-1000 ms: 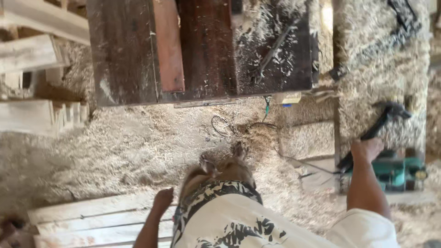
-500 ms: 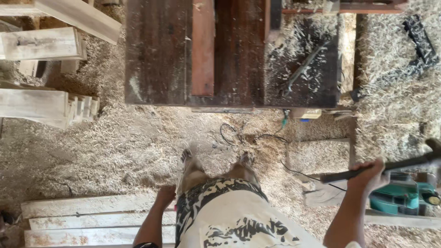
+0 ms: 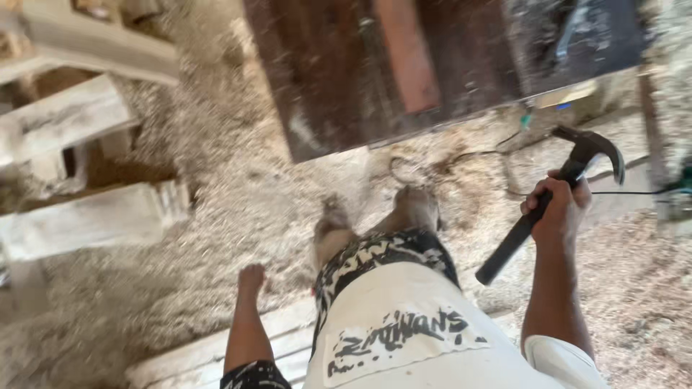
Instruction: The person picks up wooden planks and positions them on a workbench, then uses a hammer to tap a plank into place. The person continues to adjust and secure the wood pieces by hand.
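R hand (image 3: 561, 209) grip wrapped tight on black claw hammer (image 3: 549, 202), held above sawdust floor (image 3: 216, 238) | L hand (image 3: 251, 277) hangs loose, fingers curled, grip state unclear | we're facing dark wood counter (image 3: 324, 79)

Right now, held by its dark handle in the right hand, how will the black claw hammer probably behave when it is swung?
The black claw hammer looks rigid, so it should not flex. Its curved metal head probably makes it top-heavy. The right hand grips high on the handle, which likely eases control.
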